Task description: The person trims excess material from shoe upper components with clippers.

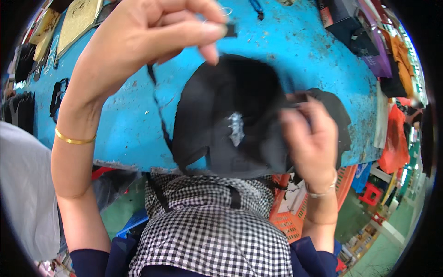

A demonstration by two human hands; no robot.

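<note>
My left hand [180, 32] is raised over the far middle of the blue table [124, 115]. Its thumb and fingers pinch a small flat black piece [230, 31], with a thin pale loop of thread [225, 11] beside the fingertips. Below lies a black fabric bag [203, 115] with a silver printed motif, close to the table's near edge. A narrow black strap [159, 111] runs along its left side. At the bag's right side is my right hand [314, 138], smeared by motion. A dark strip [297, 98] shows by its fingertips; whether they grip it is unclear.
Another black fabric piece [339, 115] lies right of the bag. Dark boxes [350, 27] stand at the far right, a yellowish board [80, 23] at the far left. An orange plastic crate [295, 221] sits below the table edge; an orange-red bag [396, 138] hangs at right.
</note>
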